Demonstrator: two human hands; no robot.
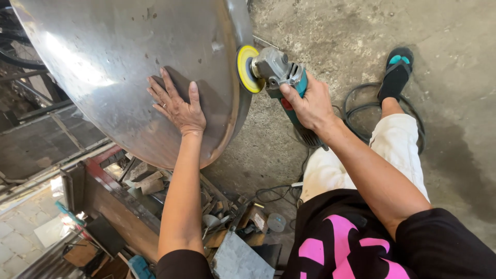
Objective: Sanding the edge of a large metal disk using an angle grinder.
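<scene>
The right hand (309, 105) is wrapped tight around the teal body of an angle grinder (279, 77), whose yellow disc (247, 68) sits just beyond the fingers, touching the rim of a big steel vessel (113, 57). The left hand (178, 106) lies flat and spread wide on that vessel's curved side, holding nothing. Below it sits scrap metal (150, 181); beyond the right hand, a black cable (361, 111) coils on the concrete floor (454, 103).

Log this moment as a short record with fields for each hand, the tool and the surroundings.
left hand: flat, fingers spread, on the large metal bowl
right hand: gripped around the angle grinder
disc: yellow pad at the bowl's rim
cable: looped on the concrete floor
below: workbench cluttered with scrap
</scene>
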